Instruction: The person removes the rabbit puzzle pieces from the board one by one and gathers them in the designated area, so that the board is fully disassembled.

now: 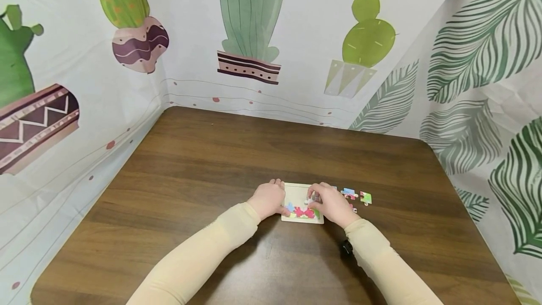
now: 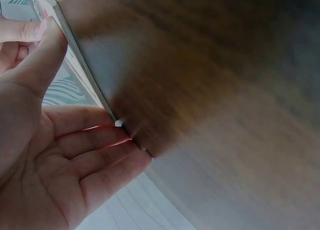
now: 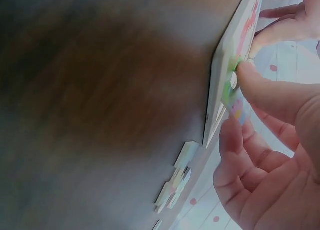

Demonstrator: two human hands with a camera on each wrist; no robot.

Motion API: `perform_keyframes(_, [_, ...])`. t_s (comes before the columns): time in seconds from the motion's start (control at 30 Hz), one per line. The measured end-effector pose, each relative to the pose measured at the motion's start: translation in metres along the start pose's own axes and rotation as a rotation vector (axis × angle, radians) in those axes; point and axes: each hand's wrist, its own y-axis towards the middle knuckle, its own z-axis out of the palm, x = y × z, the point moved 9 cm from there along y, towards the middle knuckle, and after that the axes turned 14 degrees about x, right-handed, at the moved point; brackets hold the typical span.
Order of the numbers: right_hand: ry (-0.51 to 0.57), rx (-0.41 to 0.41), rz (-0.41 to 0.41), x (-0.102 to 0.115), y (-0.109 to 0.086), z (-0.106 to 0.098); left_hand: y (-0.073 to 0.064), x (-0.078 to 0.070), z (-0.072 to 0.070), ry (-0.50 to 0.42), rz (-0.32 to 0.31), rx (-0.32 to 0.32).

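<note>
Right hand (image 1: 334, 204) pinches jigsaw piece (image 3: 237, 110) between fingers, just inside puzzle tray's (image 1: 295, 195) right edge; fitted pieces (image 1: 298, 212) along near edge. Left hand (image 1: 268, 198) (fingers straight, thumb over rim) at left edge.

The dark brown, rectangular worktop (image 1: 211, 154) has a smooth wood-grain surface with a faint gloss. On it, a pale, rectangular wooden tray (image 1: 293, 194) looks smooth and matt. Small multicoloured jigsaw pieces (image 1: 366, 197), towards the worktop's right edge, have smooth printed faces and pale, wood-like sides. Beyond the far edge hangs white, cactus-printed cloth (image 1: 190, 55), matt and lightly wrinkled. The long cream sleeves (image 1: 192, 251) are matt fabric.
</note>
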Motion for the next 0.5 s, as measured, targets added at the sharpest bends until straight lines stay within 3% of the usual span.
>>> perform_keyframes(0.23, [0.024,-0.071,-0.017,-0.004,-0.003,-0.007,0.001,0.001,0.001,-0.01,-0.003,0.016])
perform_keyframes(0.5, [0.1,-0.056,-0.005,-0.013,-0.006,-0.011,0.001,0.0,0.002,-0.021,-0.007,0.036])
